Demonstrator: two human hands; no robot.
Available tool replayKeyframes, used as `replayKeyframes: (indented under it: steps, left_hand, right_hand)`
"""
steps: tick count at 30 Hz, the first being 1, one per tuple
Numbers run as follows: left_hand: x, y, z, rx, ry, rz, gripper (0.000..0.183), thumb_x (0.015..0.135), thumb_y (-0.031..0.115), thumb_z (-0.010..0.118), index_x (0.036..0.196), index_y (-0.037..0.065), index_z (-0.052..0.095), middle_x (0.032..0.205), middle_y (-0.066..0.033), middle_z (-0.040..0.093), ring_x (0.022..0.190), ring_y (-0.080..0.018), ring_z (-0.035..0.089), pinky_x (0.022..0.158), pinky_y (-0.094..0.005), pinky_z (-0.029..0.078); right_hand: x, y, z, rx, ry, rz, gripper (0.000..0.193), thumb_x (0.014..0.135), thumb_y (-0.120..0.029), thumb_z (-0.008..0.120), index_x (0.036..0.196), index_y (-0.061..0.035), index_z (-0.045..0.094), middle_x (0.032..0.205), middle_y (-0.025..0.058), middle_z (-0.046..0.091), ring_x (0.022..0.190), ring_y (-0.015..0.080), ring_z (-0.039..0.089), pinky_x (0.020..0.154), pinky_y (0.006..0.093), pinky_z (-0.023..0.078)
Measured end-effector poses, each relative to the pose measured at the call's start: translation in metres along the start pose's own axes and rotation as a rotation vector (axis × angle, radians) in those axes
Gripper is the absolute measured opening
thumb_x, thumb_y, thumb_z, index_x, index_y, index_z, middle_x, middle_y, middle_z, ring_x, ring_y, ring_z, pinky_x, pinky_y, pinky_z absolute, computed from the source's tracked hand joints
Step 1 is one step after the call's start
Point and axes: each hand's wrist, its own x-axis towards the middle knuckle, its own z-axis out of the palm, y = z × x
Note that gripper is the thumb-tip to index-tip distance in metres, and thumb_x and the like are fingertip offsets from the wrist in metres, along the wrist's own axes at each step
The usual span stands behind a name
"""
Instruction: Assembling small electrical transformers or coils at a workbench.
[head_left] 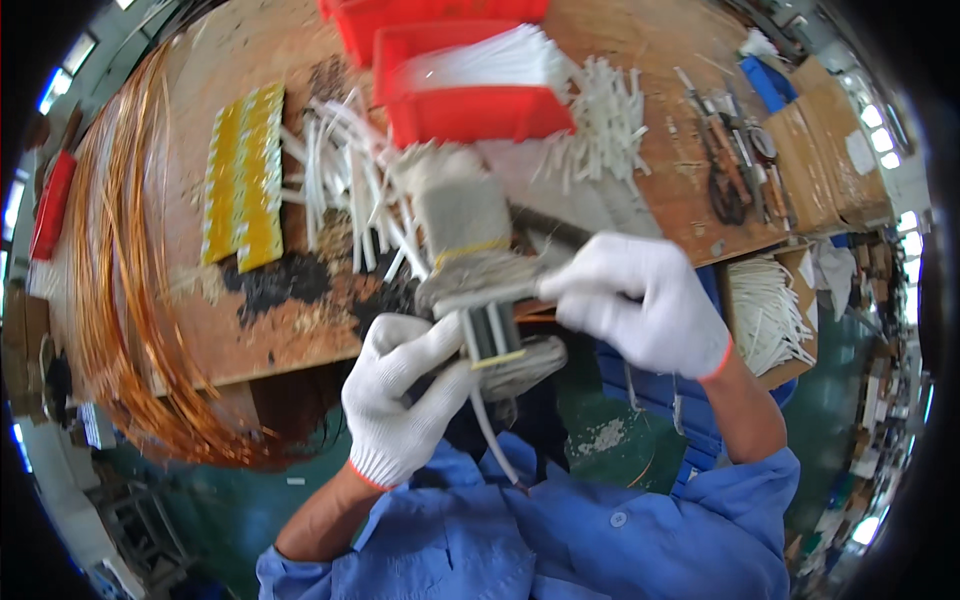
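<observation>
My left hand [400,385], in a white knit glove, pinches the left side of a small coil bobbin [492,333] with dark and white bands and a yellow lower edge. The bobbin sits against a cloth-wrapped block [460,210] at the table's front edge. A thin white sleeve [492,432] hangs from the bobbin toward my blue jacket. My right hand [640,305], gloved too and slightly blurred, is closed with its fingertips at the bobbin's upper right. What those fingertips hold is too small to make out. Below the bobbin is a grey wrapped piece [530,368].
A red bin [480,115] holds white strips. Loose white sleeves [350,180] lie beside yellow sheets [245,180]. Copper wire [125,250] loops over the left edge. Hand tools [735,155] lie at right, near a cardboard box [825,150]. Another box of white sleeves [765,315] stands below.
</observation>
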Motion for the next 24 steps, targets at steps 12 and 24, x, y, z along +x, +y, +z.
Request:
replayKeyframes:
  steps: [12,24]
  left_hand:
    - [0.004,0.012,0.003,0.099,-0.001,-0.056,0.037,0.083,-0.002,0.087,0.119,0.004,0.084,0.101,-0.0079,0.073,0.095,-0.0215,0.069,0.086,-0.0342,0.056]
    - [-0.004,0.010,0.005,-0.016,0.033,0.033,0.048,0.089,0.010,0.091,0.135,0.006,0.078,0.111,-0.0102,0.072,0.099,-0.0199,0.074,0.088,-0.0328,0.060]
  right_hand:
    - [0.090,0.181,-0.047,0.397,0.596,0.434,0.035,0.100,-0.021,0.080,0.127,0.0015,0.081,0.122,0.0081,0.081,0.111,0.0164,0.070,0.098,0.0304,0.053]
    - [0.079,0.182,-0.062,0.139,0.530,0.262,0.051,0.108,-0.012,0.068,0.157,0.0005,0.060,0.150,0.0102,0.069,0.125,0.0193,0.069,0.105,0.0360,0.058]
